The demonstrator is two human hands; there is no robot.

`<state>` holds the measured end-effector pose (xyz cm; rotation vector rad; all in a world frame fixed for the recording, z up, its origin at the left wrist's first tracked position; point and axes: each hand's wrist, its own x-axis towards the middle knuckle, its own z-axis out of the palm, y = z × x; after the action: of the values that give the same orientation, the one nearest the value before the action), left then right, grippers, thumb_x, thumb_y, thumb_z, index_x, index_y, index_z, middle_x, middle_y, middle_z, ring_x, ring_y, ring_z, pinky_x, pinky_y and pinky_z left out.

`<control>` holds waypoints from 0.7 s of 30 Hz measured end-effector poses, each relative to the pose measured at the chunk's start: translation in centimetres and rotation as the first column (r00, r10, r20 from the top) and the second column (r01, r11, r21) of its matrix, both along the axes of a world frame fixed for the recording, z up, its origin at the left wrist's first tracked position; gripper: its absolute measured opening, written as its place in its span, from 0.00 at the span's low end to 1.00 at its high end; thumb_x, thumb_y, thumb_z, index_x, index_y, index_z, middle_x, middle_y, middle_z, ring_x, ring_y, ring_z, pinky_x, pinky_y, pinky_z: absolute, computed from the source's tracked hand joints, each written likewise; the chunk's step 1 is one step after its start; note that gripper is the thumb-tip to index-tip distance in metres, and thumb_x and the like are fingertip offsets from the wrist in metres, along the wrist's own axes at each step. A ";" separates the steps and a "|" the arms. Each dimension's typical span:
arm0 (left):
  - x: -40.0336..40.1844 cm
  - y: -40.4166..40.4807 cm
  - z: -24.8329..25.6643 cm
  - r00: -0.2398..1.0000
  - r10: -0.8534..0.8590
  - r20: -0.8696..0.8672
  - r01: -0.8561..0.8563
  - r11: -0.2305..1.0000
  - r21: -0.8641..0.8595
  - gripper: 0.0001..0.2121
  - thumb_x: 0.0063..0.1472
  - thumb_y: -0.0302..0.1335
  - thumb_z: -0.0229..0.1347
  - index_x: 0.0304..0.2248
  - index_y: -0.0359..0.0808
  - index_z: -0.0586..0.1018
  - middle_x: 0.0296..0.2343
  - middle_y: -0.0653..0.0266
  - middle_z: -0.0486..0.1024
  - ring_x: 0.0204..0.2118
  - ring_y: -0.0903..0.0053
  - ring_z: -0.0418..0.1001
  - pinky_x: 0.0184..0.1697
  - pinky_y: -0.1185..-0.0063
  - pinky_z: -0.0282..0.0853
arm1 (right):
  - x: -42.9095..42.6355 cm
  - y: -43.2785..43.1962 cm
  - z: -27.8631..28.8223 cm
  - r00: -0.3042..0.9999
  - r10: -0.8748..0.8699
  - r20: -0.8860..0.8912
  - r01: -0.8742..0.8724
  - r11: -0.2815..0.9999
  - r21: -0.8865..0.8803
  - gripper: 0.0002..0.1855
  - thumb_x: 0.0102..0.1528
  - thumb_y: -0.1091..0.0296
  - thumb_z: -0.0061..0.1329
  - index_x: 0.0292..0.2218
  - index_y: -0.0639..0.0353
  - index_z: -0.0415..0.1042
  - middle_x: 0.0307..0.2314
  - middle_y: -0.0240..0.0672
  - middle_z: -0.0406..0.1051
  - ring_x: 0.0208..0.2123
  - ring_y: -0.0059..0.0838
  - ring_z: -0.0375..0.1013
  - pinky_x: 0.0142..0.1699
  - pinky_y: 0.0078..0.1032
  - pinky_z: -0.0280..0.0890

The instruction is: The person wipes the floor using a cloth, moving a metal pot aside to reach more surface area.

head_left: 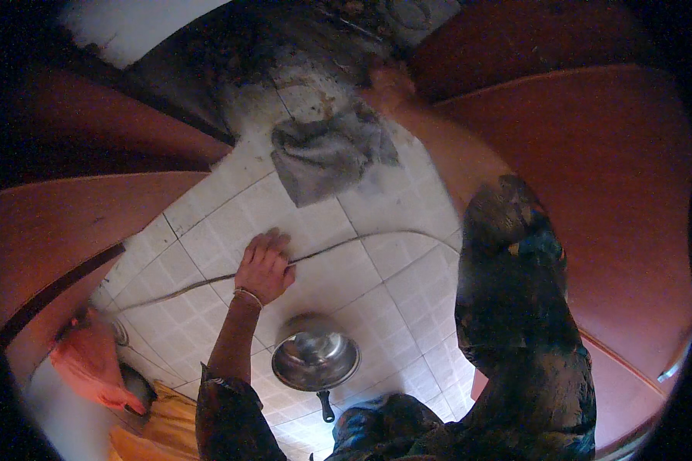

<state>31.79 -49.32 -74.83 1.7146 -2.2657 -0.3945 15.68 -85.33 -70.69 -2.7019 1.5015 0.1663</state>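
Note:
My left hand rests palm down on the tiled floor, fingers slightly apart, lying over a thin pale cable or hose. My right hand reaches forward into a dark recess between the wooden panels; its fingers are blurred and in shadow, so what they touch cannot be told. A crumpled grey cloth lies on the floor just left of my right forearm. Nearer to me a metal saucepan with a black handle stands on the tiles.
Reddish wooden cabinet doors flank the floor, one at the left and one at the right. Dark grime covers the recess floor. A red-orange plastic bag and a yellow-orange cloth or bag lie at lower left.

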 end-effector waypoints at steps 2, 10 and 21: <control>0.1 0.2 -0.1 1.000 -0.011 0.005 0.011 0.999 -0.051 0.12 0.48 0.35 0.53 0.29 0.36 0.71 0.47 0.61 0.63 0.52 0.62 0.58 0.55 0.64 0.53 | 1.1 0.9 0.8 0.996 0.036 0.076 -0.043 0.994 0.099 0.32 0.42 0.56 0.54 0.46 0.63 0.62 0.39 0.51 0.67 0.42 0.51 0.66 0.44 0.40 0.64; 0.2 0.8 -1.6 1.000 -0.002 -0.006 0.003 0.994 0.111 0.16 0.47 0.34 0.52 0.35 0.36 0.68 0.48 0.58 0.61 0.54 0.58 0.55 0.54 0.59 0.52 | 2.3 -4.0 6.6 0.970 -0.008 0.242 -0.014 0.996 0.086 0.31 0.43 0.57 0.52 0.47 0.62 0.61 0.41 0.52 0.65 0.43 0.52 0.65 0.46 0.40 0.63; -0.2 0.0 0.4 0.999 0.006 0.048 -0.011 0.995 0.098 0.14 0.50 0.37 0.51 0.32 0.37 0.71 0.48 0.63 0.61 0.54 0.62 0.56 0.56 0.65 0.50 | 2.0 -3.9 0.0 0.999 0.015 0.051 -0.014 1.000 -0.019 0.31 0.47 0.58 0.49 0.50 0.61 0.59 0.44 0.52 0.62 0.46 0.52 0.63 0.48 0.39 0.62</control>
<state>31.60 -49.27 -74.48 1.7990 -2.3071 -0.4759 17.73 -89.21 -70.72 -2.7100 1.4775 0.0834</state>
